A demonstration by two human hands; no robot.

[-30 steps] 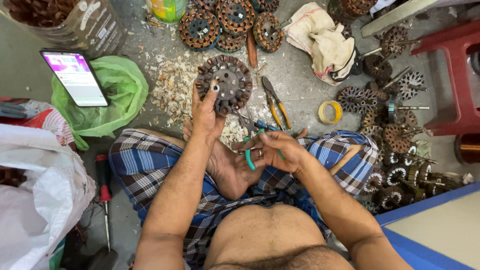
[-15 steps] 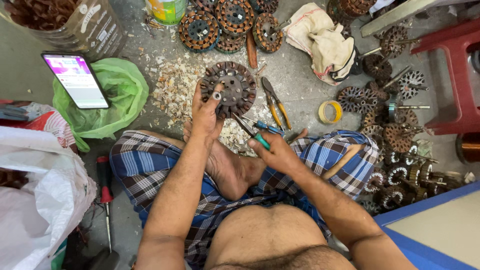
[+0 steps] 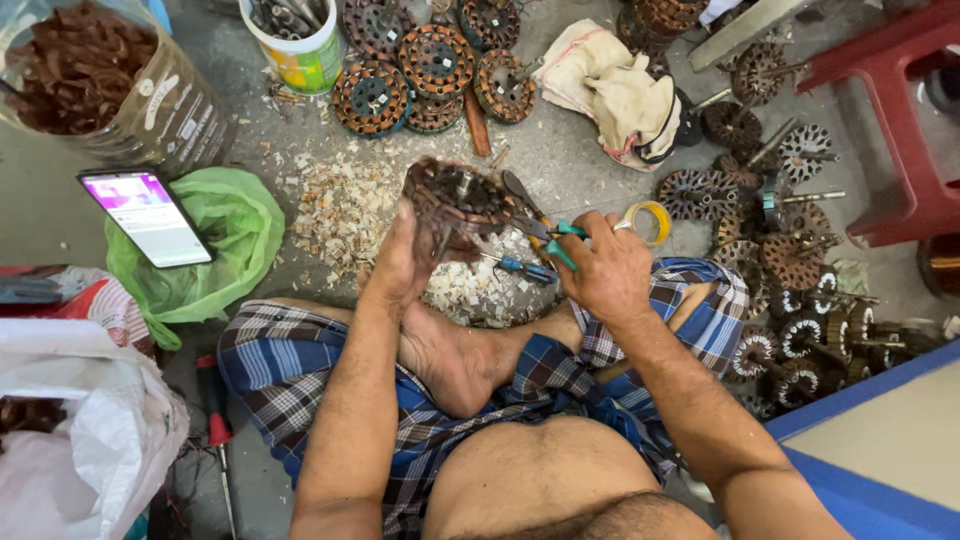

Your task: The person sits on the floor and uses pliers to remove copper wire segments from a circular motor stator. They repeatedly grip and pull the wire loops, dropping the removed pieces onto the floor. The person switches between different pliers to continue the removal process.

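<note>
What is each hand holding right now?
Left hand: closed on the round wound motor core.
Right hand: closed on green-handled pliers.

Person wears a wrapped lower garment [image 3: 520,390] in blue, white and dark plaid, covering the lap and both folded legs. Torso, both arms and the visible foot [image 3: 450,360] are bare. No rings, watch or gloves seen on the left hand [image 3: 405,260] or right hand [image 3: 600,270].

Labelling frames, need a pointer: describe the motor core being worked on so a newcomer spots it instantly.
Start at the pale heap of shavings on the grey floor, centre frame. At its right edge the left hand props up a round wound motor core. Unlike the cores lying flat above, it is tilted and meets the right hand's green-handled pliers.
</note>
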